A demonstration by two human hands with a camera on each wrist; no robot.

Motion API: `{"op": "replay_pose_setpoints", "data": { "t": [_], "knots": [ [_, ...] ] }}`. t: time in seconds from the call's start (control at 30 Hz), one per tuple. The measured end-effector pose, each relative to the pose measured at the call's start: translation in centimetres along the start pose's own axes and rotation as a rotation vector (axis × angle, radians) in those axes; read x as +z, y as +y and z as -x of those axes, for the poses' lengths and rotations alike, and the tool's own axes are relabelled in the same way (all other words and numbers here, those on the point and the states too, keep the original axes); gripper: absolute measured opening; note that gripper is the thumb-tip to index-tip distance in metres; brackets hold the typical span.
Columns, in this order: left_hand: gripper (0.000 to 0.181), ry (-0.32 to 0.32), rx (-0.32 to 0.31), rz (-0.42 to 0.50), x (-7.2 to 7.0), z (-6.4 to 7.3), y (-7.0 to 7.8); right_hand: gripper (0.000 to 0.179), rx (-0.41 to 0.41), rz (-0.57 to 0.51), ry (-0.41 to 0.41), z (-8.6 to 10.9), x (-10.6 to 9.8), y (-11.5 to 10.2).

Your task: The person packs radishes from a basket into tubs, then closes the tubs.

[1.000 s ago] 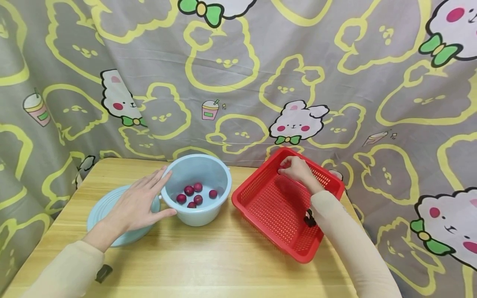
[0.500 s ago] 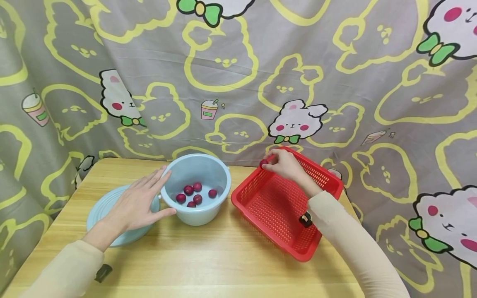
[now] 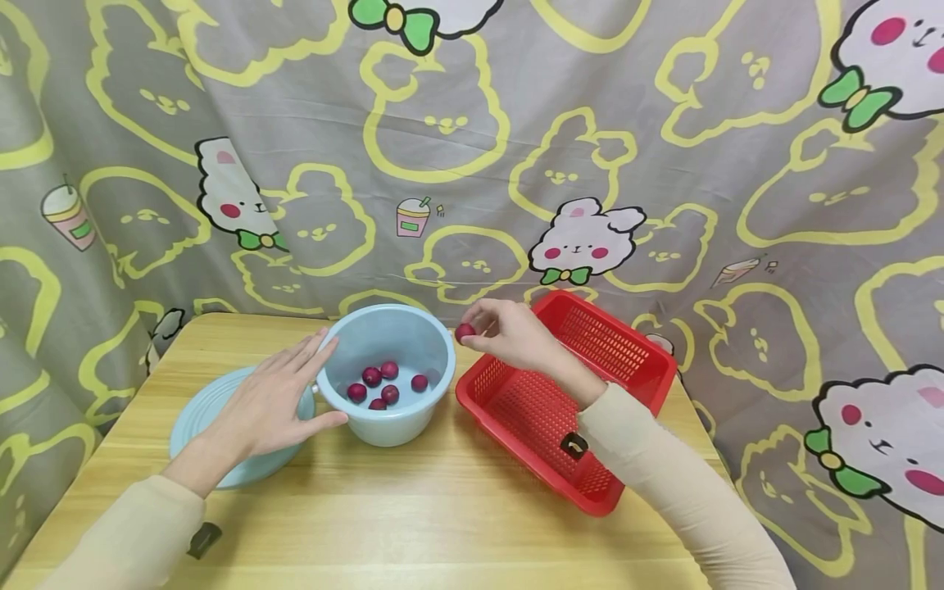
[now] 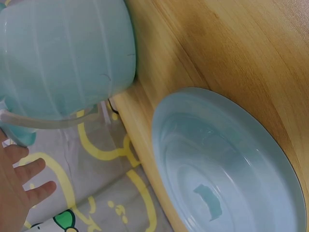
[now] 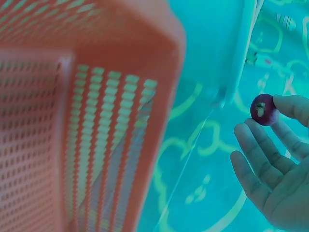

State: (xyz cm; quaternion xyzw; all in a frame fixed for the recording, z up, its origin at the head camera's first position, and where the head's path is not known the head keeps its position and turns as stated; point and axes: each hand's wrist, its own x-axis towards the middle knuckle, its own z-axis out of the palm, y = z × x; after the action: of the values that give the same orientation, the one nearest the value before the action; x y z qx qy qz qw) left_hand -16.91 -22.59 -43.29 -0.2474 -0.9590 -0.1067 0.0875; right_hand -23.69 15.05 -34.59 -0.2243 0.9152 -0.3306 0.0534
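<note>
A small round dark-red fruit (image 3: 465, 333) is pinched between the thumb and fingers of my right hand (image 3: 509, 332). The hand is just right of the light-blue bucket's (image 3: 391, 430) rim, above the near-left side of the red basket (image 3: 605, 500). In the right wrist view the fruit (image 5: 264, 109) shows a pale patch on its skin. My left hand (image 3: 276, 406), fingers straight, lies against the bucket's left rim and over the blue lid (image 3: 195, 430). Several similar dark-red fruits (image 3: 389, 395) lie on the bucket floor. The left wrist view shows the bucket's ribbed wall (image 4: 67, 58) and handle.
The perforated red basket, tilted and with no fruit showing inside, stands on the right of the wooden table (image 3: 413, 516). The round lid (image 4: 227, 154) lies flat at the left. A patterned grey curtain (image 3: 324, 123) hangs right behind the table.
My right hand has come up out of the red basket and moved left with the fruit, toward the bucket. The left hand, bucket and lid have stayed put.
</note>
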Motion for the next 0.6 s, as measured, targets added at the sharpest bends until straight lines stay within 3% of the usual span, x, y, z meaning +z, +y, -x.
{"op": "replay_pose_setpoints", "data": {
  "t": [0.2, 0.6],
  "knots": [
    [0.11, -0.002, 0.002, -0.007, 0.0, 0.0, 0.1, 0.023, -0.029, 0.034, -0.039, -0.3, 1.8, -2.1],
    [0.109, 0.002, 0.002, -0.007, -0.1, 0.0, 0.1, 0.029, -0.068, 0.109, -0.052, -1.0, 4.2, -3.7]
  ]
}}
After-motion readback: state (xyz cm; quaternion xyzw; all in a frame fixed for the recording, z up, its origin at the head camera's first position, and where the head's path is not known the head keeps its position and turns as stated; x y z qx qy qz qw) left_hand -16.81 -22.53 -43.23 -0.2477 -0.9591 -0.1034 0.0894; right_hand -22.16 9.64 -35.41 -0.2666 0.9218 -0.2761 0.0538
